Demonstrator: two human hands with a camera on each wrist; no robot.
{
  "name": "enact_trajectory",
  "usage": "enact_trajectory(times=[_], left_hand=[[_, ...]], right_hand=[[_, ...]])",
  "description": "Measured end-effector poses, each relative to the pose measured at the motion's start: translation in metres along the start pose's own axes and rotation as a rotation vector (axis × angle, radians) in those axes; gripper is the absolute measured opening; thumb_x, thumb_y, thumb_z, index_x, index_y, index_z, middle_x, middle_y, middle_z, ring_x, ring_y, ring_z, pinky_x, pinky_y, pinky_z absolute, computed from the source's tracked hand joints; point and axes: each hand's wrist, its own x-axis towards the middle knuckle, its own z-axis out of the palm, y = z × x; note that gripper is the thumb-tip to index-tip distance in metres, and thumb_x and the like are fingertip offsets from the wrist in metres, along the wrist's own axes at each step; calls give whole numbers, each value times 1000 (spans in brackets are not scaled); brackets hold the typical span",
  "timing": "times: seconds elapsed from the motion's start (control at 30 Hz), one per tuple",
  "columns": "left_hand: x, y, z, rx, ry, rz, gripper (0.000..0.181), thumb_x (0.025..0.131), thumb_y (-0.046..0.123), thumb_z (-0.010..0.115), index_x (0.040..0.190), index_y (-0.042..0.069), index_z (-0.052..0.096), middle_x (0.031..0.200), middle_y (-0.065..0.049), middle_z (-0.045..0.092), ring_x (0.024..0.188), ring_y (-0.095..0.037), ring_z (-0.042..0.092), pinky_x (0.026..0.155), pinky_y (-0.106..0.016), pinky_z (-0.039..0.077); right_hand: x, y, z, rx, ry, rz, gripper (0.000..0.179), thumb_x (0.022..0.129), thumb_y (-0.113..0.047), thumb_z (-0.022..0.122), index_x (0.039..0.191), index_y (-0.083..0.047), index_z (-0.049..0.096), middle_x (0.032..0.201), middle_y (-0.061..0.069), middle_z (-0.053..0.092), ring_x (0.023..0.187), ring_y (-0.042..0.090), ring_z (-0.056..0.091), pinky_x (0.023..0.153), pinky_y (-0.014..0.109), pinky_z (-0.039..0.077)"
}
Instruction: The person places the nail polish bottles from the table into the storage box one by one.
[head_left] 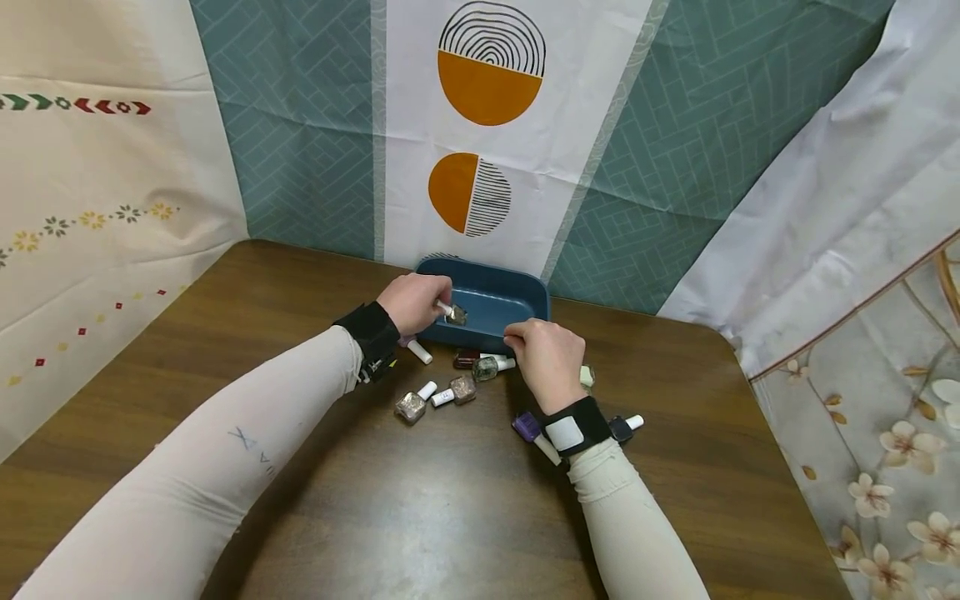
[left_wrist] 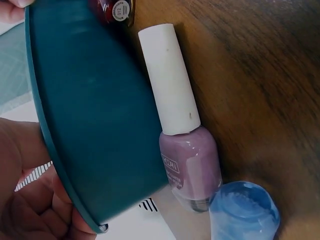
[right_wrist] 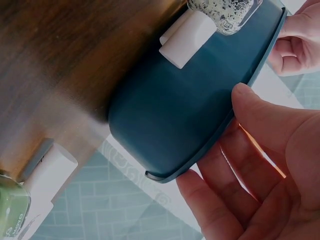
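Note:
My left hand (head_left: 415,304) pinches a small gold-glitter nail polish bottle (head_left: 456,315) by its white cap, over the left part of a blue tray (head_left: 495,304). At the tray's front right, my right hand (head_left: 551,358) grips the rim, thumb outside and fingers beyond the edge in the right wrist view. Against the tray's front lie a speckled polish bottle (head_left: 486,368) and a dark red one (head_left: 465,358). A lilac polish bottle (left_wrist: 192,160) and a blue one (left_wrist: 245,210) lie beside the tray, below my left hand.
Two glittery polish bottles (head_left: 411,407) lie on the wooden table (head_left: 435,508) in front of the tray. Purple (head_left: 527,426), black (head_left: 621,429) and pale green (head_left: 587,377) bottles lie around my right wrist. A patterned curtain (head_left: 300,125) hangs behind the tray.

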Motion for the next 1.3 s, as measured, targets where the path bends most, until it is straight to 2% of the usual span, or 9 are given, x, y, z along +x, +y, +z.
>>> enact_trajectory(times=[0.17, 0.37, 0.6, 1.07, 1.3], left_hand=[[3, 1, -1, 2, -40, -20, 6, 98, 6, 71, 104, 7, 69, 101, -9, 73, 86, -26, 66, 84, -43, 54], [12, -4, 2, 47, -74, -8, 7, 97, 4, 71, 102, 9, 69, 99, -7, 72, 86, -26, 65, 84, -43, 54], [18, -7, 5, 59, -130, -12, 5, 98, 7, 72, 101, 10, 69, 98, -6, 70, 86, -26, 64, 84, -43, 54], [18, 11, -9, 159, -214, -43, 9, 96, 8, 76, 102, 6, 70, 95, -8, 69, 84, -26, 64, 79, -41, 53], [21, 10, -8, 245, -226, -21, 14, 96, 8, 75, 110, 8, 76, 104, -8, 75, 91, -27, 69, 86, -43, 57]], right_hand=[[0, 0, 0, 2, 5, -5, 9, 94, -26, 79, 100, -24, 85, 92, -2, 79, 74, 21, 72, 52, 41, 51], [-1, 0, 1, -2, 33, -16, 8, 92, -25, 81, 99, -24, 85, 91, -3, 79, 74, 20, 72, 52, 40, 51], [-1, -1, 1, -3, 14, -11, 8, 93, -26, 80, 100, -24, 85, 92, -2, 79, 74, 20, 72, 52, 40, 50], [-1, 1, 1, -13, 14, -3, 9, 94, -27, 79, 100, -25, 85, 91, -3, 79, 72, 19, 71, 52, 39, 50], [0, 1, 2, -12, 12, 1, 9, 95, -28, 79, 100, -26, 85, 91, -4, 79, 72, 19, 71, 51, 38, 50]])
